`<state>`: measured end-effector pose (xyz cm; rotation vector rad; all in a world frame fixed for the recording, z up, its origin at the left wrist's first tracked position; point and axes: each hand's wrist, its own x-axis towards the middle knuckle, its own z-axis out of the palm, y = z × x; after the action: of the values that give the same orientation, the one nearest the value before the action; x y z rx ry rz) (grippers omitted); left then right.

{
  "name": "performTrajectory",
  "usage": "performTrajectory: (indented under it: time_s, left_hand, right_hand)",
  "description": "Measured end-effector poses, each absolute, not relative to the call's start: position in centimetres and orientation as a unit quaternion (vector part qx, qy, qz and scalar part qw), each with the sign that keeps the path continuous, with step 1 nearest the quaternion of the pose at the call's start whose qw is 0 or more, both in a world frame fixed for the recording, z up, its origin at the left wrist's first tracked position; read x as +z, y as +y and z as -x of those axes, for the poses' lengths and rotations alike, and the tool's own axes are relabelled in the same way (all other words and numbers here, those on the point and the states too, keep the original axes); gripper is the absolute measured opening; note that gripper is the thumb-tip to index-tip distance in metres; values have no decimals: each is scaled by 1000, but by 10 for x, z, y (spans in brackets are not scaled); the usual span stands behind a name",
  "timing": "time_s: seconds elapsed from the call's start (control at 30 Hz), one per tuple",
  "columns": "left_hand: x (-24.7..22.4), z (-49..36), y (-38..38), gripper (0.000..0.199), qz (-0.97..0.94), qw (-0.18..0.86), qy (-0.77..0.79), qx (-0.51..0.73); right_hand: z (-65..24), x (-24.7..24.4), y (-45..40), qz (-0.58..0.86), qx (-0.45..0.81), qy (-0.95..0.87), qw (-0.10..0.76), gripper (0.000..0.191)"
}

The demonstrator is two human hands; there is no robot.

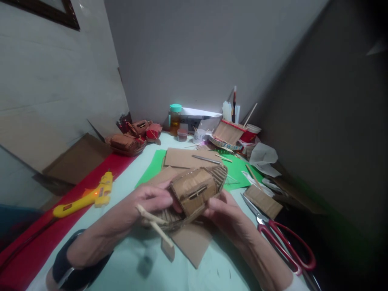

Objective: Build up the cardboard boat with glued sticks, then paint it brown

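Observation:
A small cardboard model boat (194, 192) is held above the table between both hands. It has an arched cabin roof with a narrow slot, a ribbed pointed end at the right and thin sticks with a paddle-like piece (167, 248) at the near left end. My left hand (154, 198) grips the cabin's left side, fingers partly hidden behind it. My right hand (222, 208) closes on the hull's right side, thumb on the edge. Under the boat lie cut cardboard pieces (194, 244) on a pale green cloth.
A yellow glue gun (87, 196) with a lit orange light lies at the left. Red-handled scissors (281, 242) lie at the right beside a cardboard rectangle (263, 201). Behind are green sheets (151, 165), a craft knife (206, 159), a lidded jar (175, 121) and reddish model boats (125, 143).

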<state>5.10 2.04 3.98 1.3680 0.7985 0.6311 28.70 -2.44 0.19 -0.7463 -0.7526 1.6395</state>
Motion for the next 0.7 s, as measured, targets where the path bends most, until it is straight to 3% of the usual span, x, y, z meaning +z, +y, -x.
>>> performTrajectory:
  time_s: [0.3, 0.7]
  left_hand:
    - [38, -47, 18, 13, -595, 653, 385, 268]
    - [48, -46, 16, 20, -537, 684, 317, 379]
  right_hand:
    - [-287, -1, -24, 329, 695, -317, 555, 71]
    - [-293, -3, -22, 325, 695, -315, 559, 60]
